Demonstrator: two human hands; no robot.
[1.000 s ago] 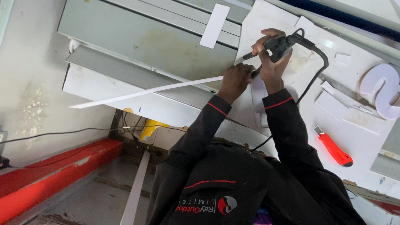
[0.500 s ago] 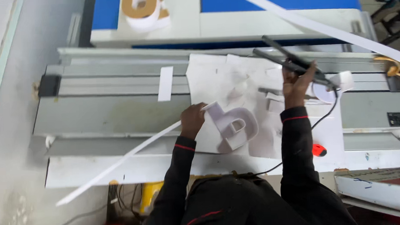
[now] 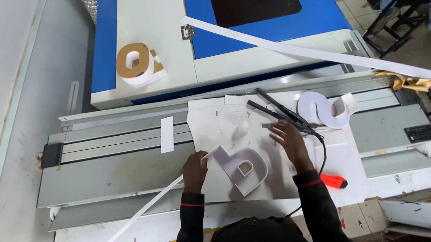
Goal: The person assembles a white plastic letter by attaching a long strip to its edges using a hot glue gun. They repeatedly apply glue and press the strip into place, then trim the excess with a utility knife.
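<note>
White strip [image 3: 141,213]: long thin band running from lower left up to the left hand; best kept flat on the bench and fed without kinks.
Left hand [image 3: 195,170]: fingers closed, pinching the strip's end against the upper left corner of the letter; grip best kept low and firm so the strip stands square to the face.
White letter [image 3: 241,169]: hollow channel shape lying flat on the pale sheet, between the two hands; wall partly formed, strip touching its edge at the left.
Pale sheet [image 3: 216,126]: work surface on the grey metal bench [image 3: 115,175]; a small white scrap rests on it.
Right hand [image 3: 289,142]: fingers spread and extended, gripping nothing, hovering just beside the black tool; a steady, unhurried reach advised.
Black tool [image 3: 284,115]: long-armed, corded, lying above the letter; cord best kept clear of the strip.
Orange-handled knife [image 3: 333,180]: near the right forearm, well apart from the letter; worth minding.
</note>
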